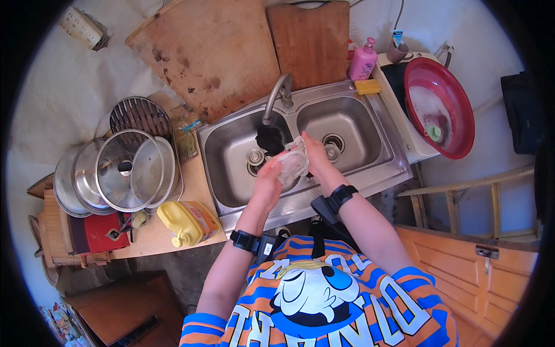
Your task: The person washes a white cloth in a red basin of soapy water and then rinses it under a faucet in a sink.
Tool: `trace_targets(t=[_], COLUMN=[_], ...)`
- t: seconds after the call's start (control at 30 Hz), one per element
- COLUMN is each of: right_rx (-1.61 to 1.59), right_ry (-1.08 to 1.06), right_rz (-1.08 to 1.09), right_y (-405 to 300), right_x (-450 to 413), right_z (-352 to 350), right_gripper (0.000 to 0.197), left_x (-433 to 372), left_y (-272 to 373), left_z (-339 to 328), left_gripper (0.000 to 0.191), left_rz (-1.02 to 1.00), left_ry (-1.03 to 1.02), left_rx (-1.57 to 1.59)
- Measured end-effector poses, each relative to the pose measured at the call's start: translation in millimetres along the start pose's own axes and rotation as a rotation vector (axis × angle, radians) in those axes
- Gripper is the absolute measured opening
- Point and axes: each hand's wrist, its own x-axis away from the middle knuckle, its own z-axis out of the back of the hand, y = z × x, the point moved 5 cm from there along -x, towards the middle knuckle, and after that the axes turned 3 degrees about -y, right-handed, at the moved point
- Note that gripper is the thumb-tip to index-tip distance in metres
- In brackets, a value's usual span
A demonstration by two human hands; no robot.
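Between my two hands is a wet, whitish piece of thin cloth [293,165], held above the near side of the double stainless-steel sink [234,182]. My left hand [269,180] grips its left side, and my right hand [315,154] grips its right. Behind the cloth, a dark wet cloth [269,139] lies in the left basin under the curved tap [275,97]. A metal drain strainer [256,156] shows in the left basin. Another strainer [333,152] sits beside the drain opening of the right basin, close to my right hand.
A red basin [464,117] with suds stands on a white appliance [427,149] at the right. A pink pump bottle [363,60] and yellow soap bar [367,86] occupy the sink's back corner. Left are a yellow jug [186,221] and pot lids [102,173]. Wooden boards [212,56] lean behind.
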Motion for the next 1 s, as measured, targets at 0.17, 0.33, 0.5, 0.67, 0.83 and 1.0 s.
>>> trace_targets(t=[0.17,0.33,0.5,0.67,0.83,1.0], right_rx=[-0.24,0.102,0.097,-0.29,-0.402,-0.261], right_ry=[-0.175,0.094,0.121,0.005,-0.207,-0.23], right_rz=[-0.009,0.094,-0.027,-0.157,-0.229,-0.076], right_y=[10,15,27,22,17,11], right_x=[31,7,-17,-8,17,28], right_z=[-41,-27,11,31,3,-26], right_gripper=[0.025,0.022,0.028,0.033,0.033,0.032], left_x=[-9,-14,1,2,0,-10], left_y=[0,-25,-12,29,25,-14], left_z=[1,6,29,60,60,51], left_gripper=[0.038,0.045,0.04,0.038,0.039,0.032], left_rz=[-0.133,-0.113,0.031,-0.188,-0.116,0.223], left_ry=[0.148,0.147,0.104,0.136,0.157,0.102], left_rx=[-0.048,-0.224,-0.182,0.125,0.043,0.039])
